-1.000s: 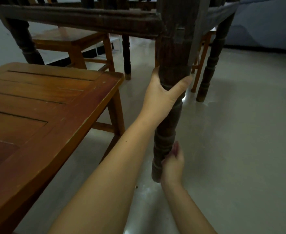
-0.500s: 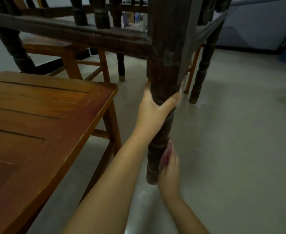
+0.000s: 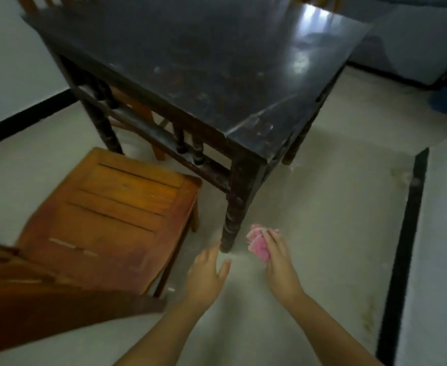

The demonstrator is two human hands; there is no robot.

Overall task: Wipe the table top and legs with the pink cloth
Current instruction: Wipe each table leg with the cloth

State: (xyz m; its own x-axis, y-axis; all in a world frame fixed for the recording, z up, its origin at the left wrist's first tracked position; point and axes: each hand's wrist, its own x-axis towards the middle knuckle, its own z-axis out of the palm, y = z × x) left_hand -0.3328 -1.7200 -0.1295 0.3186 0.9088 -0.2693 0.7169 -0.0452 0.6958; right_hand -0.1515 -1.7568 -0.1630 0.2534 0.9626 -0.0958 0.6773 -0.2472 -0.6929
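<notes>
The right hand point(image 3: 279, 262) has its grip closed around the bunched pink cloth point(image 3: 258, 245), low beside the foot of the dark table's near leg point(image 3: 233, 223) but apart from it; the left hand point(image 3: 206, 273) hangs open and empty, fingertips near that foot. A brown wooden chair point(image 3: 117, 215) stands just left; the black tabletop point(image 3: 217, 62) shines above.

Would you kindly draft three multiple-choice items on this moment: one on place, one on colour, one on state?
1. Where is the pink cloth?
A. On the table top
B. In the right hand, near the foot of the table leg
C. On the chair seat

2. What colour is the table top?
A. Near black
B. White
C. Green

3. The left hand is:
A. Gripping the chair
B. Holding the cloth
C. Open and empty

Answers: 1 B, the right hand clutches it beside the table leg; 2 A, dark and glossy; 3 C, fingers spread, nothing held.
</notes>
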